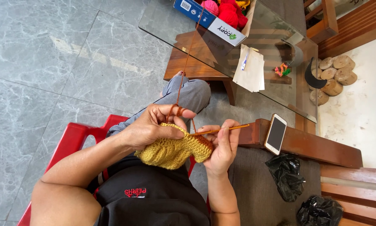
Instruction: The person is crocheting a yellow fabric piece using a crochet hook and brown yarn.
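Observation:
My left hand (154,125) grips the top edge of a mustard-yellow crocheted piece (173,150) that rests over my lap. A rust-brown yarn strand (187,58) is wound around the left index finger and runs up to a cardboard box (209,19) on the glass table. My right hand (222,146) holds an orange crochet hook (221,130), its tip at the piece's right edge, and also touches the piece.
A glass-topped wooden table (275,54) stands ahead with red and pink yarn balls (227,12) in the box, white papers (249,69) and a small colourful item. A phone (275,134) lies on a wooden bench arm. Two black plastic bags (288,175) lie at right. I sit on a red chair (77,138).

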